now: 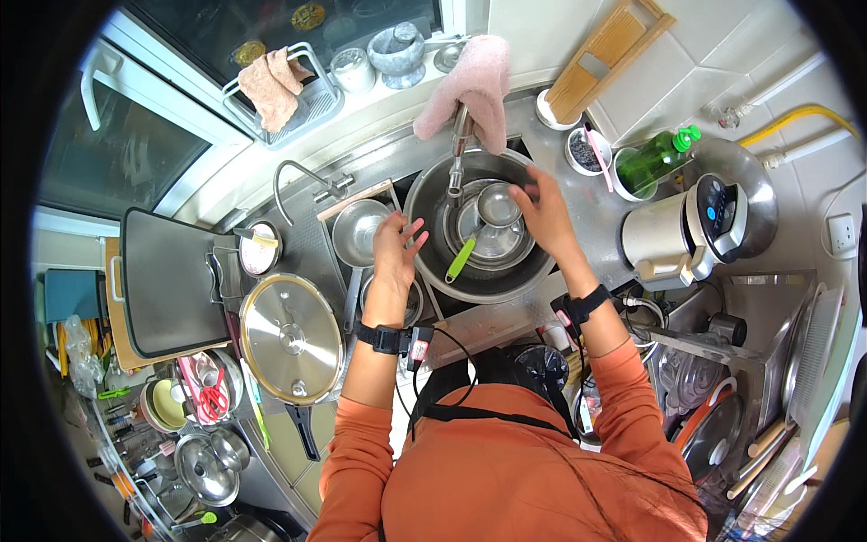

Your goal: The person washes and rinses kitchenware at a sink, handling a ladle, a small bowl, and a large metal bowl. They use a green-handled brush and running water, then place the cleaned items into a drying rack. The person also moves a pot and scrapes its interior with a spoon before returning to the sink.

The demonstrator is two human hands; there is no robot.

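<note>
My left hand (396, 252) is empty with its fingers apart, at the left rim of a large metal basin (421, 261) in the sink. Partly hidden beside it is a metal saucepan (353, 230) with its handle towards me. My right hand (547, 215) has spread fingers over the basin's right side. Its thumb is close to a small metal bowl (499, 205); whether they touch, I cannot tell. Under that bowl is a wider metal bowl (449, 230) inside the basin. A utensil's green handle (461, 261) leans across its edge. The faucet (456, 173) points down into the basin.
A pink towel (471, 81) hangs over the faucet. Left are a round metal lid (292, 342) and a second curved tap (281, 179). A green pump bottle (653, 159), a small bowl with a pink-handled brush (584, 152) and a pressure cooker (660, 234) stand right.
</note>
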